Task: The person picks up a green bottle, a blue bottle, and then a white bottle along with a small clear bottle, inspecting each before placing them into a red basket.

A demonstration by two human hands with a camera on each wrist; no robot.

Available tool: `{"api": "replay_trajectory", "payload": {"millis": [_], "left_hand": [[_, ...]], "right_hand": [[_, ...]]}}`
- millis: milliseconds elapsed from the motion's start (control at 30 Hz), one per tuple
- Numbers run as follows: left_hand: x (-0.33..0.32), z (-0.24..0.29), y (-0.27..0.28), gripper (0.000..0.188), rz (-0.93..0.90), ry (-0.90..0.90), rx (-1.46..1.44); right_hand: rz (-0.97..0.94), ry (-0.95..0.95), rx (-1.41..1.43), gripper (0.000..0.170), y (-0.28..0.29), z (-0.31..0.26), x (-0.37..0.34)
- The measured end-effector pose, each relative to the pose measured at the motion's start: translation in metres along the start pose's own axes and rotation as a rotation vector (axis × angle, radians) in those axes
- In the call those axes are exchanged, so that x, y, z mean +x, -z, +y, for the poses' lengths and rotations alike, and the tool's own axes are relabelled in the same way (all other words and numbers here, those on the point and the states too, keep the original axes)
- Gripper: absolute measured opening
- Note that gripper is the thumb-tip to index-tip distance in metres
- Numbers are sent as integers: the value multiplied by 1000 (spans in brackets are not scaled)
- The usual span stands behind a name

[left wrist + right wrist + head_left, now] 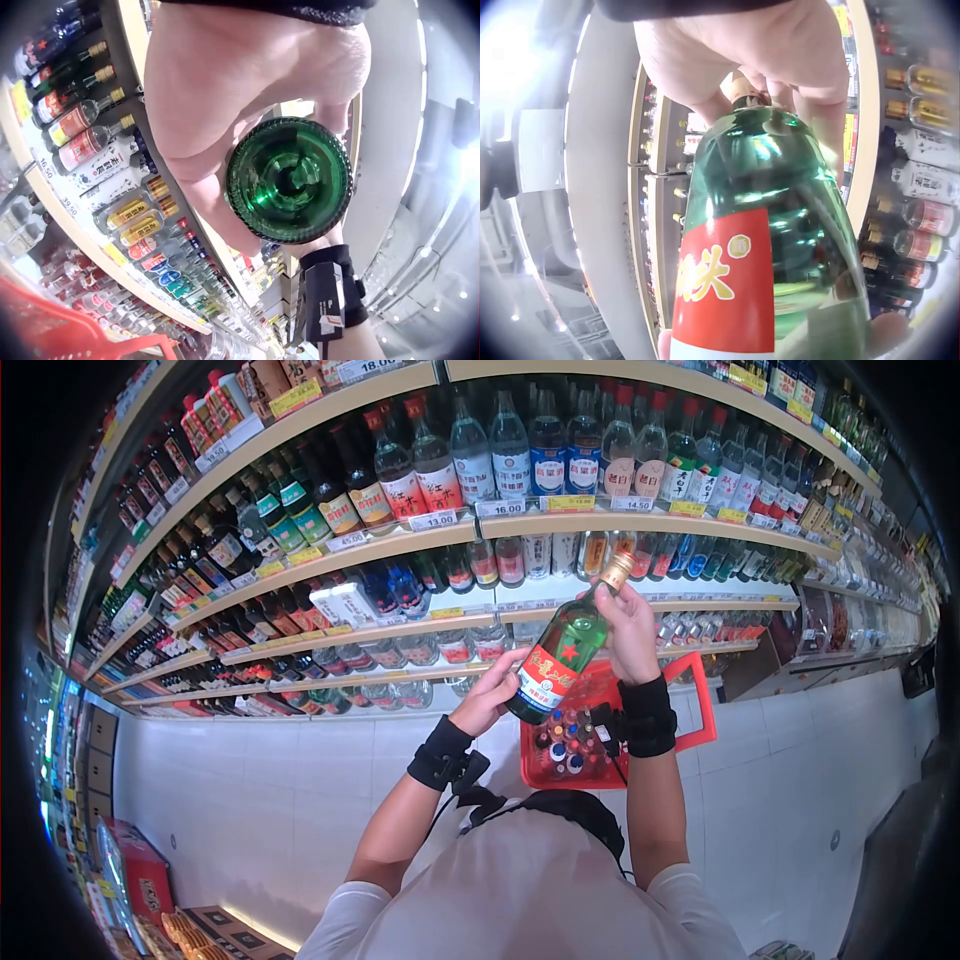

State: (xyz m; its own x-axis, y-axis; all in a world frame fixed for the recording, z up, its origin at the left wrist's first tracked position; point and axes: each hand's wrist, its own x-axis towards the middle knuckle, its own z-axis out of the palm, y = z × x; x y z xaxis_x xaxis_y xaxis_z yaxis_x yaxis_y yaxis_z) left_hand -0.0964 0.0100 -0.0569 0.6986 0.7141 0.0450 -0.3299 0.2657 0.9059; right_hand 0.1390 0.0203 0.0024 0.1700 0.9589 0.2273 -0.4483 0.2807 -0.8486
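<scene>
A green glass bottle [562,652] with a red star and a red-and-white label is held tilted in front of the body, its gold cap up and to the right. The right hand [628,630] grips its neck just under the cap; in the right wrist view, that hand [757,60] curls round the neck above the bottle's shoulder [772,165]. Near the base, the left hand [488,692] holds the lower end. The left wrist view shows the round green bottle bottom [290,180] with the left hand [240,97] wrapped round its side.
A red basket [572,780] with several bottles stands on the floor [300,780] below the hands. Shelves [390,540] of bottles with price tags span the front. A red box [140,870] sits at the lower left.
</scene>
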Motion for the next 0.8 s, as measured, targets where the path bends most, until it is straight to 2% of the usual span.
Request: {"api": "replay_trajectory", "payload": {"millis": [67,167,367,533,600,733,767,800], "left_hand": [[-2,0,2,69,-21,32,-51],[2,-10,8,65,9,-97,156],[-2,0,14,57,-28,-79,204],[-1,0,34,52,-60,57,-90],[-1,0,45,51,-87,89,-194],[-5,-7,72,62,-150,161,-374],[-7,-8,76,74,-97,165,-304],[-10,-7,80,74,-116,181,-332]], "right_hand": [[-27,-13,37,23,2,2,-1],[-75,-16,90,24,2,6,-2],[-126,-43,101,30,-3,15,1],[-89,-47,-52,36,-2,33,9],[-53,-106,0,30,-9,28,8],[87,-176,-54,23,-19,35,6],[97,-176,-77,22,-18,41,6],[107,-178,-101,22,-17,46,6]]}}
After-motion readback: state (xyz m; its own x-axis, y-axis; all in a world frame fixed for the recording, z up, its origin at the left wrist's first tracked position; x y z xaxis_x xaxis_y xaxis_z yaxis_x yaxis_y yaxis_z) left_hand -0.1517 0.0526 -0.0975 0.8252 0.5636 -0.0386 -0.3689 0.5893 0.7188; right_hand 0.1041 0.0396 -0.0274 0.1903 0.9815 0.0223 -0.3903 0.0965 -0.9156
